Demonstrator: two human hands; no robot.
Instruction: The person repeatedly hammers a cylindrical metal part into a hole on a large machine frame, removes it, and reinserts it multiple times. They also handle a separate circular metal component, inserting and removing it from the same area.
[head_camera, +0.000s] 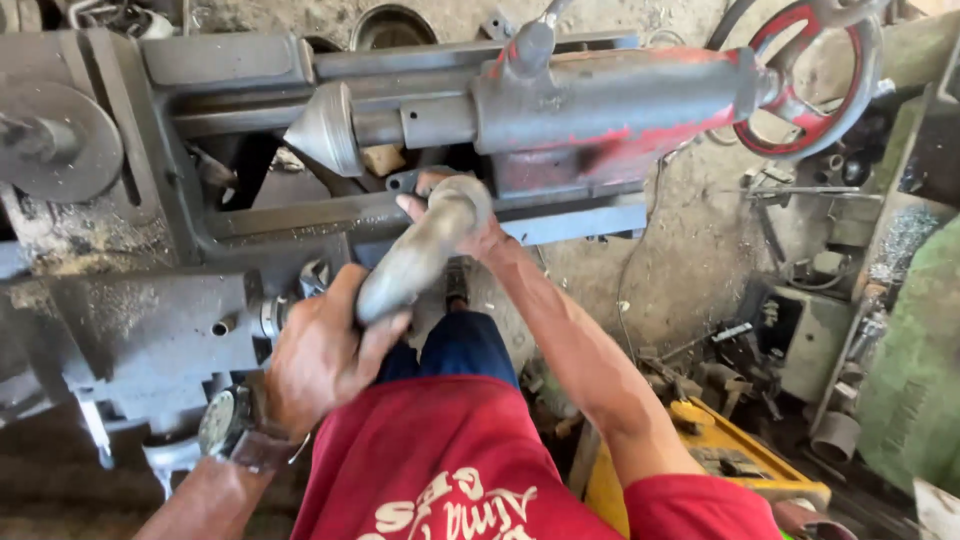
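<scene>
A thick grey metal shaft (425, 245) lies slantwise between my two hands, in front of a lathe. My left hand (320, 355) grips its lower, narrower end, fingers wrapped round it. My right hand (470, 222) cups the upper, rounded end, just below the lathe's tailstock (610, 105). The tailstock's pointed grey centre (325, 130) juts to the left above the shaft and does not touch it. A watch sits on my left wrist.
The grey lathe bed (420, 212) runs across the view, with a faceplate (60, 140) at the left and a red handwheel (815, 75) at the right. Metal parts and scrap litter the dirt floor at the right, beside a yellow box (730, 455) and a green machine (915, 380).
</scene>
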